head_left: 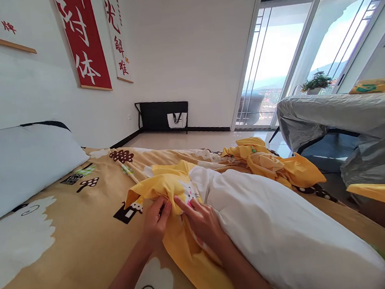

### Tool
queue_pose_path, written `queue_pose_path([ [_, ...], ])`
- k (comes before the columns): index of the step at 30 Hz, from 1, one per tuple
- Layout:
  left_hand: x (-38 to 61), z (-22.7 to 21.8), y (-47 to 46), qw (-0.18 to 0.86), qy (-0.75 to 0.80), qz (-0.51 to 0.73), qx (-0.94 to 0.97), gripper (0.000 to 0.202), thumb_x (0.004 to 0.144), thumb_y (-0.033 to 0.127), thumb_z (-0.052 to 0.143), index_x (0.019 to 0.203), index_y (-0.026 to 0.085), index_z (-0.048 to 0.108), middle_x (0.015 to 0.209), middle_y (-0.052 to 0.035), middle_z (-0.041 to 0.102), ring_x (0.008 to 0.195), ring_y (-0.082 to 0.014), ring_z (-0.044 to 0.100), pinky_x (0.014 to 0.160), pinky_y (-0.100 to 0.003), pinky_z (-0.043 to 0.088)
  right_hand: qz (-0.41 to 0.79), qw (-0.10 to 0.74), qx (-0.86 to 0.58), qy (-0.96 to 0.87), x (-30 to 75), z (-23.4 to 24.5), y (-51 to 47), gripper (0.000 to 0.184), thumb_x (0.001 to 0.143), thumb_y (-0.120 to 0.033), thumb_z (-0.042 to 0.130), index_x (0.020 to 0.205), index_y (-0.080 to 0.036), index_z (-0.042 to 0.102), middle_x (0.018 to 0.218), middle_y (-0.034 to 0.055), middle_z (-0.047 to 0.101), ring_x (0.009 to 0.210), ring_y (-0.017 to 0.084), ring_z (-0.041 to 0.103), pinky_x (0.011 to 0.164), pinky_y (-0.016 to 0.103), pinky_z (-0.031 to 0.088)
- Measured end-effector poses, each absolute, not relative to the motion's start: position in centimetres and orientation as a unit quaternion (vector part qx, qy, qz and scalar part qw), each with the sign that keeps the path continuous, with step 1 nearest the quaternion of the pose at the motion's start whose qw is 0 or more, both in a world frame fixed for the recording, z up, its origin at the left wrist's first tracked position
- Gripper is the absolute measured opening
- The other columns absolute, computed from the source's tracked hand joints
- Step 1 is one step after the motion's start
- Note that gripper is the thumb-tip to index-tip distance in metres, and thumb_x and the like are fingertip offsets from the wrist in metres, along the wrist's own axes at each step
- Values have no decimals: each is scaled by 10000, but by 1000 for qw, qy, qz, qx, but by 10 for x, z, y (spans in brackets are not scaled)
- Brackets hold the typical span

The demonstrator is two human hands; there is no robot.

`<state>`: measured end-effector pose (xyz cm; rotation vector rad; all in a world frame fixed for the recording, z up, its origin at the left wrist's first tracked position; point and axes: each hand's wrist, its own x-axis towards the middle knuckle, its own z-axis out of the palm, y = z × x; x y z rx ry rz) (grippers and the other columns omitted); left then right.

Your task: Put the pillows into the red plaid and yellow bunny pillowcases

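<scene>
Left hand (157, 217) pinched yellow cloth (157, 185); half-curled right hand (202, 220) touched it, grip unclear; white bedding (273, 218) lay at four o'clock.

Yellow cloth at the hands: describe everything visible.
The yellow cloth looks thin and soft, printed with a white whiskered face and pink marks. It is bunched and creased, one long part trailing toward the camera over tan bedding. The left hand pinches it; the right hand touches it. It lies against the white padded bundle; whether it encloses any is unclear.
</scene>
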<state>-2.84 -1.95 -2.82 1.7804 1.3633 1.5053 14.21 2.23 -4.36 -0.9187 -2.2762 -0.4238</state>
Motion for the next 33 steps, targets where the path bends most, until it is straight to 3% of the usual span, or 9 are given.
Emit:
queue_pose_path([
  [6,-18,0,-43,169,487,370,773,296,962,308,353,685,205,352,690,19,466,654,-136,428,627,-258,313,-165,331,-381,-848,146,-38,24,584,860,-52,446,1376,-323,495,779,17,629,615,128,567,521,223,348],
  [11,4,-1,-51,256,414,241,840,250,953,274,379,728,195,455,747,9,543,692,-133,463,656,-246,332,-130,346,-426,-826,155,-35,33,616,819,-5,415,1342,-307,534,847,27,640,684,129,600,577,211,390],
  [16,0,-11,-40,323,445,297,781,290,936,322,384,717,188,517,692,7,544,644,-137,450,615,-243,354,-48,325,-416,-848,153,-28,31,537,832,-65,452,1307,-291,558,892,19,646,749,145,612,640,227,408],
  [20,-34,15,-45,292,503,287,761,287,887,383,475,681,199,553,693,-3,577,656,-158,496,622,-251,371,26,320,-415,-851,153,-15,23,460,808,-122,522,1249,-247,554,1009,27,651,889,175,608,733,253,400],
  [24,-83,21,-33,240,583,485,606,358,826,483,503,602,204,531,597,4,540,620,-166,505,610,-250,399,50,254,-430,-865,155,-3,16,115,776,-153,579,878,-204,592,869,13,645,765,161,566,655,254,333],
  [26,-104,6,-20,236,645,513,514,347,753,496,575,571,206,522,549,18,525,613,-167,510,600,-241,403,53,219,-426,-876,156,2,13,84,772,-152,592,726,-198,540,765,-6,613,683,139,518,610,249,287],
  [30,-119,-28,-3,345,659,461,484,374,683,553,638,550,209,576,511,-12,588,645,-231,595,601,-288,454,70,196,-411,-888,159,13,3,256,806,-195,620,608,-189,458,644,-32,543,623,116,445,581,239,249],
  [33,-113,-40,-2,535,567,433,452,385,723,581,616,706,200,669,724,-61,712,767,-241,649,693,-318,496,81,192,-413,-887,162,19,-4,329,806,-252,659,577,-186,434,614,-37,527,605,113,425,576,236,248],
])
